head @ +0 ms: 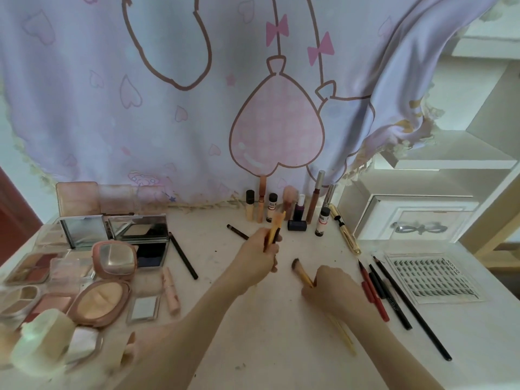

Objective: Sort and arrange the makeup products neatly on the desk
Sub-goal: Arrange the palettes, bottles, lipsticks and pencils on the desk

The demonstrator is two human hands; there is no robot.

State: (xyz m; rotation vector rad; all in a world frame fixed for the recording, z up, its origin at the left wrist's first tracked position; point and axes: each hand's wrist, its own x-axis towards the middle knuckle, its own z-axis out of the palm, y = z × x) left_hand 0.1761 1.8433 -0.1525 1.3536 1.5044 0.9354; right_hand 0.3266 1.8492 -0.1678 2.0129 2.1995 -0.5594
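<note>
The left hand grips a yellow-handled brush raised over the desk; its long axis runs nearly upright, peach bristles pointing up beyond the fist. The right hand pinches a second brush lying diagonally on the desk, dark bristles pointing up-left of the fingers, handle trailing down-right under the wrist.

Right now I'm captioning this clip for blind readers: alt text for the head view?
Both hands hold yellow-handled makeup brushes over a white desk: the left hand lifts one upright, the right hand grips another low. Palettes lie left, pencils right.
</note>
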